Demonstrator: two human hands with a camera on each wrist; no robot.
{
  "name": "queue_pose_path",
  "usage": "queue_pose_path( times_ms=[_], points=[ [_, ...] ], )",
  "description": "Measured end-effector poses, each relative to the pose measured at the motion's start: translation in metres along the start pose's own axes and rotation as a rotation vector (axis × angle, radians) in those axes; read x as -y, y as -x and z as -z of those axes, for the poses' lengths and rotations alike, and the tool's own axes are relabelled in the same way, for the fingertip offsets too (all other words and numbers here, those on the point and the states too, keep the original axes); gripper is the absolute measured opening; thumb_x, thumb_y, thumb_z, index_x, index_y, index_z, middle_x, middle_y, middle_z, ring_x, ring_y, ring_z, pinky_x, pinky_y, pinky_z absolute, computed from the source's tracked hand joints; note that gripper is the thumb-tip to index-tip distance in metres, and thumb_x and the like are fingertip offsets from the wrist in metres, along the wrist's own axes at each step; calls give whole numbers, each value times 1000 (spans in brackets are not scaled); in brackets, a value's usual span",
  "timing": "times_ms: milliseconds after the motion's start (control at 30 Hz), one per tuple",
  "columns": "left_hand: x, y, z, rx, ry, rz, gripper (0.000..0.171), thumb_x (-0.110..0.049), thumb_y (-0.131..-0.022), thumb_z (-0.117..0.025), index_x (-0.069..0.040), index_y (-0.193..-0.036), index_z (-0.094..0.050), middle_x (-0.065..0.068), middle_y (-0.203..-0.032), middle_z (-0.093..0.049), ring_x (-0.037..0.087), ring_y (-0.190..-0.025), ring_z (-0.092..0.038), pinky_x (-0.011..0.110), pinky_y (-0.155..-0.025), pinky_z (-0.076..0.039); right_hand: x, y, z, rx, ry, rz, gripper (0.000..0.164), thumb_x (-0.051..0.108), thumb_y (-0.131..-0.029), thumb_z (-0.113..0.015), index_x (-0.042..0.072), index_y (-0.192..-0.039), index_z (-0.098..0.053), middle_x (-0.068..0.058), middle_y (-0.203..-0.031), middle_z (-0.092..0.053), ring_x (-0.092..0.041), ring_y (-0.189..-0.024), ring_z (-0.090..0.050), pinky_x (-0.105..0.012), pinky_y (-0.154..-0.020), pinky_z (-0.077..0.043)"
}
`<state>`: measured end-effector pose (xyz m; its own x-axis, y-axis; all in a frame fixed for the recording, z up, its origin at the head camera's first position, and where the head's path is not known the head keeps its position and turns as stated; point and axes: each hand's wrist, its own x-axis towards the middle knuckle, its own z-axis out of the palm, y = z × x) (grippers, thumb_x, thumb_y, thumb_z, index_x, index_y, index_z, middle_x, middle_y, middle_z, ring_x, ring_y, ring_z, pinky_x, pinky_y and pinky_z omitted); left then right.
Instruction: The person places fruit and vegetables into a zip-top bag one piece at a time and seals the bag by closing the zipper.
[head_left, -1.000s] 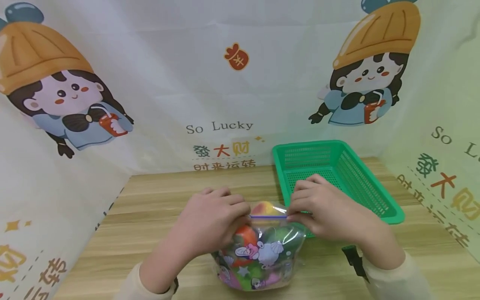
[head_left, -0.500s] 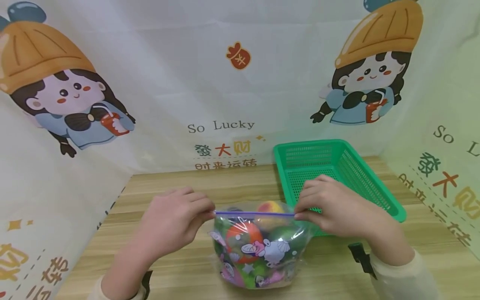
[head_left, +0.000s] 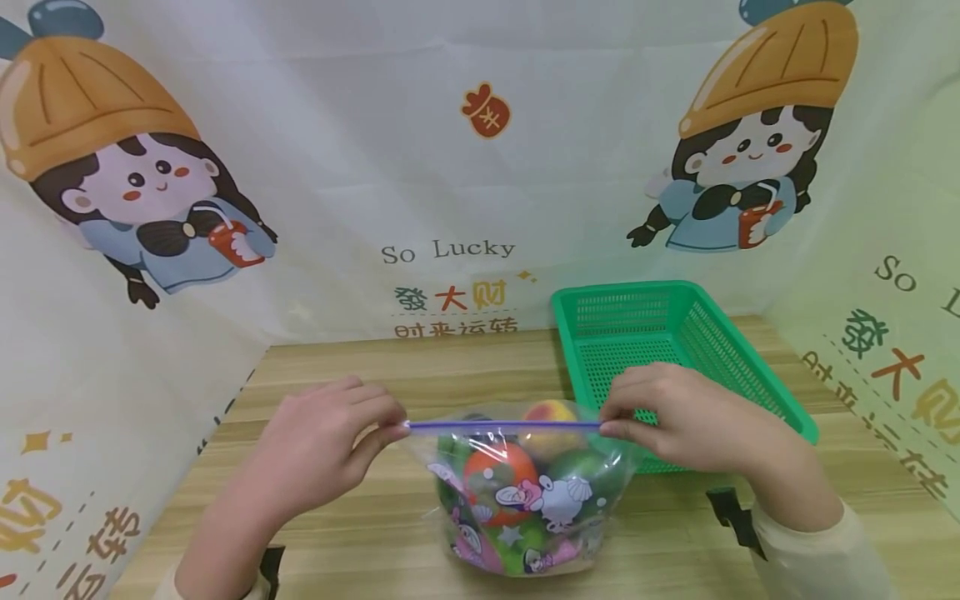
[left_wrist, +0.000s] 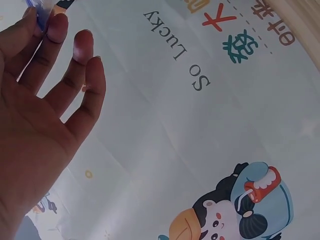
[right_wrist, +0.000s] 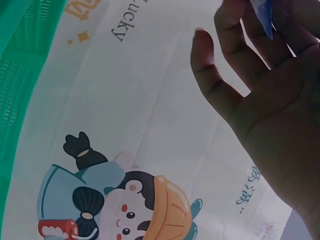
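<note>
A clear zip bag (head_left: 525, 517) with cartoon prints stands on the wooden table, its blue-purple zip strip stretched straight across the top. Inside show an orange-red round thing (head_left: 501, 475), a yellow-red peach-like thing (head_left: 550, 417) and green pieces. My left hand (head_left: 322, 442) pinches the left end of the strip between thumb and fingers; the left wrist view shows a bit of the bag corner (left_wrist: 41, 12) there. At the other end my right hand (head_left: 682, 417) pinches the strip, and the bag's corner (right_wrist: 263, 17) shows in the right wrist view.
A green plastic basket (head_left: 757, 367) with holed walls stands at the back right, partly behind my right hand. Printed cloth (head_left: 360, 150) hangs around the table (head_left: 360, 367) at the back and both sides.
My left hand has slid left along the strip from near its middle to its left end, uncovering the bag's left side. The right hand keeps its hold at the right end.
</note>
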<state>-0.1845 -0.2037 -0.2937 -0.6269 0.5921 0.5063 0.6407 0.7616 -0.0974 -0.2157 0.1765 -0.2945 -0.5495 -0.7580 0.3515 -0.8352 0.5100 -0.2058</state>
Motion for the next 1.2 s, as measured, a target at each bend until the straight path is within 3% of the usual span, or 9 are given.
queue_pose_path(
  times_ms=[367,600,900,1067,1200],
  points=[
    [0,0,-8,59,90,102,5,-31,-91,-66,-29,-89,-62,-23,-77,-57,-3,-63,-49,22,-51,-43,0,2,2,31,-52,-61,4,26,-93,-65,28,-89,-65,21,-89,-56,1,-77,-53,-24,-67,-52],
    [0,6,-17,96,281,188,5,-30,-97,-58,-29,-93,-57,-22,-80,-58,-3,-69,-54,24,-57,-48,2,1,-1,65,-117,-134,5,22,-95,-63,27,-92,-63,19,-86,-59,-2,-73,-54,-23,-64,-51],
    [-1,14,-17,65,531,207,8,-25,-99,-55,-23,-92,-57,-15,-70,-53,4,-61,-50,24,-53,-47,2,-2,-4,24,-105,-104,7,19,-95,-62,26,-94,-64,18,-86,-59,-2,-74,-54,-23,-63,-51],
    [-2,18,-15,47,584,219,8,-21,-99,-56,-26,-93,-57,-15,-74,-55,5,-67,-53,26,-60,-50,3,-4,-5,0,-99,-84,7,18,-95,-62,25,-95,-64,18,-88,-60,-1,-75,-54,-23,-65,-52],
    [0,21,-17,22,617,243,10,-14,-99,-56,-23,-93,-56,-12,-78,-59,7,-72,-57,30,-63,-51,4,-10,-13,-71,-45,-72,6,16,-94,-63,22,-93,-65,16,-87,-60,-2,-74,-53,-24,-63,-51]
  ],
)
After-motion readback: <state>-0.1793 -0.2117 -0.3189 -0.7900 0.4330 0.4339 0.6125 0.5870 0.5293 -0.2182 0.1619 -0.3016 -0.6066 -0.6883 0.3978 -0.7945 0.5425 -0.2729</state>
